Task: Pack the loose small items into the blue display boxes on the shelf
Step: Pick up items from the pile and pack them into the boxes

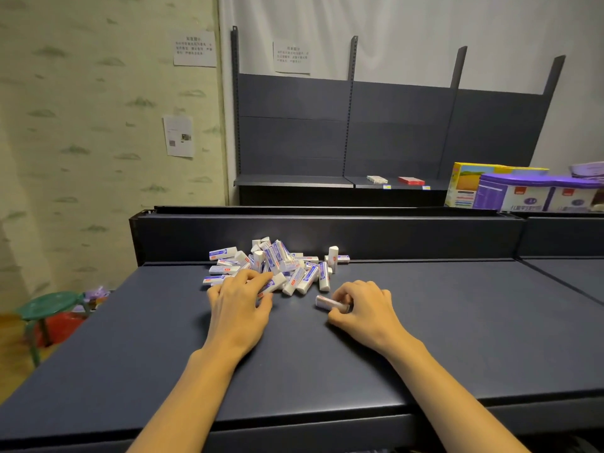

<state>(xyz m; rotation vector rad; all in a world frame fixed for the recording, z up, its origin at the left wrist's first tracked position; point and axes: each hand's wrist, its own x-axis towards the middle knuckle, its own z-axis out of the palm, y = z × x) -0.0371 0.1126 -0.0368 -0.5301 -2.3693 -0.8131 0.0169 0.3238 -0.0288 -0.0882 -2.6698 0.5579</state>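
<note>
In the head view, the pile of erasers is heaped at frame centre on the dark surface. It is touched by the left hand, fingers spread for gathering. One eraser is pinched in the right hand, likely for packing. No blue display boxes are seen.

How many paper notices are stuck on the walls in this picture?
3. One notice is high on the patterned wall, a second lower on that wall, and a third on the white wall behind the rack. None seems hidden.
</note>
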